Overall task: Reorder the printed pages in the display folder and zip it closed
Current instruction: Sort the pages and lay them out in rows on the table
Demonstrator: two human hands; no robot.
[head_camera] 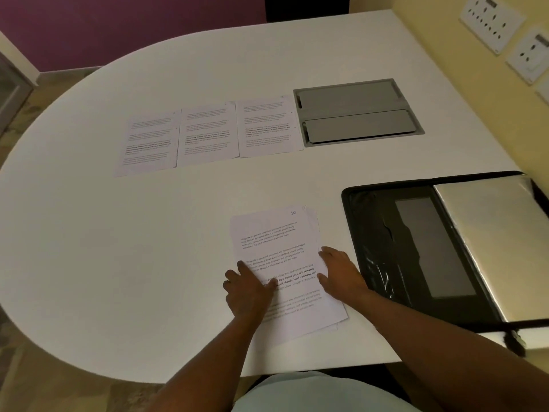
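Left fingers [237,270]: stretched out and laid flat on the lower left part of the top sheet; they press, they grasp nothing
Left hand [248,288]: palm down on the stack of printed pages [279,263]; the forearm runs in from the near table edge
Right fingers [323,281]: straight and a little spread, lying along the stack's right edge; whether the tips catch under the paper I cannot tell
Right hand [341,272]: flat, half on the paper and half on the table, nothing clasped in it
Stack: near the front of the white table [118,248], tilted slightly, lower sheets peeking out at the right and bottom edges; a handwritten mark sits at the top right corner of the top sheet
Display folder [445,248]: black, lying open just to the right of the stack; zip undone around its rim; clear sleeves on the right half catch the light
Three separate pages [208,133]: side by side in a row farther back, edges touching or slightly overlapping
Grey cable hatch [356,110]: set into the tabletop, just right of that row
Wall sockets [493,22]: on the yellow wall, far right
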